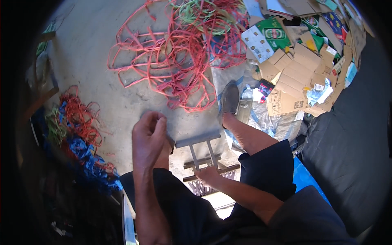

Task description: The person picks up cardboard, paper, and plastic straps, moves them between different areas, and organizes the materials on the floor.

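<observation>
My left hand [150,134] is raised over the concrete floor, its fingers curled in and the thumb against the forefinger. No object shows in it, though the palm side is hidden. My right hand [208,177] grips a bar of a small folding stool [196,156] between my legs. The stool has a dark frame with crossing flat legs and a woven strap seat [202,187], which my hand and forearm partly cover. Beyond both hands lies a loose tangle of red plastic strapping [183,61].
Flattened cardboard boxes [297,70] are heaped at the upper right on a woven plastic sheet [284,125]. Green strapping [202,15] lies in the far tangle. Red strips [81,119] and blue strips [88,156] are piled at left. A large black covering [349,147] bounds the right side.
</observation>
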